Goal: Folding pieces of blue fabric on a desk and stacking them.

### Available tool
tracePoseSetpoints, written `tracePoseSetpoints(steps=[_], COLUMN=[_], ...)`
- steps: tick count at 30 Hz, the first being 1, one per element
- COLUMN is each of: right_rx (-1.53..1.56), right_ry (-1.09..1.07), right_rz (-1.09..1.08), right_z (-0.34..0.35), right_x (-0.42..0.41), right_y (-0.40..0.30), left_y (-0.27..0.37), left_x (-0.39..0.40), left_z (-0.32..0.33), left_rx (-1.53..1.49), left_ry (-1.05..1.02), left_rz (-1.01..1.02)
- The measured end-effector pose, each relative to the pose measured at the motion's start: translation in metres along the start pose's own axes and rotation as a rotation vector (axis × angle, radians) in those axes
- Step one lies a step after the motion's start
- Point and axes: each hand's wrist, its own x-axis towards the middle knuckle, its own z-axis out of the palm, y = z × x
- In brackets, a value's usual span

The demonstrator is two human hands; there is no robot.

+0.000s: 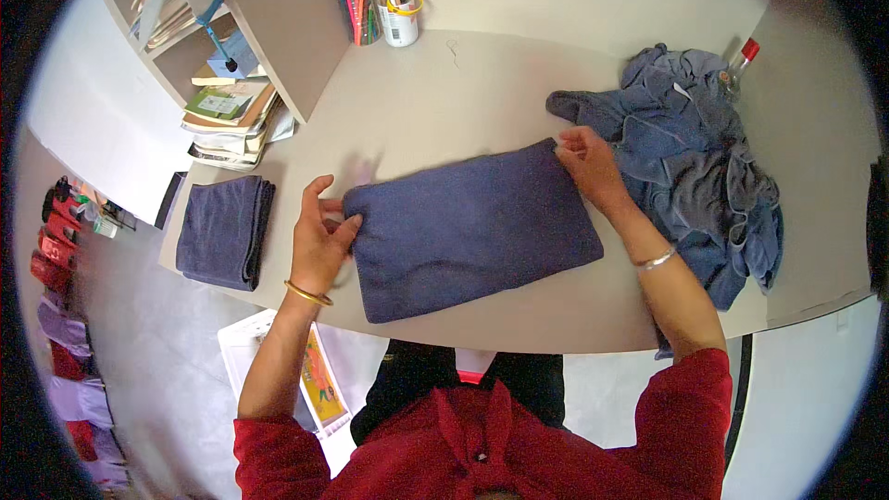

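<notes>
A dark blue cloth (476,229), probably a towel, lies as a flat rectangle on the desk before me, slightly slanted. My left hand (323,236) pinches its upper left corner between thumb and fingers. At the upper right corner, the fingertips of my right hand (589,163) grip the edge. Left of it sits a compact folded stack of dark blue cloth (223,232). To the right, beside and partly behind my right arm, a crumpled heap of blue-grey cloths (684,132) spreads over the desk.
Books and papers (233,118) are piled by the shelf unit (278,21) at the upper left. A cup of coloured pencils (358,10) and a white container (399,24) stand at the back. A red-capped bottle (741,66) is behind the heap. The desk's curved front edge (486,346) runs near my body.
</notes>
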Motion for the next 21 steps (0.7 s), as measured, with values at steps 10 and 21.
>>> tracePoseSetpoints(steps=[10,21], right_rx=[-0.315,-0.485], right_ry=[-0.301,-0.335], right_rz=[-0.643,-0.555], right_z=[-0.003,-0.04], right_x=[-0.111,-0.131], right_y=[-0.071,-0.051], left_y=[0.043,0.011], left_x=[-0.092,-0.088], left_z=[0.046,-0.003], left_rx=[0.625,0.85], left_ry=[-0.267,-0.017], left_rz=[0.78,0.86])
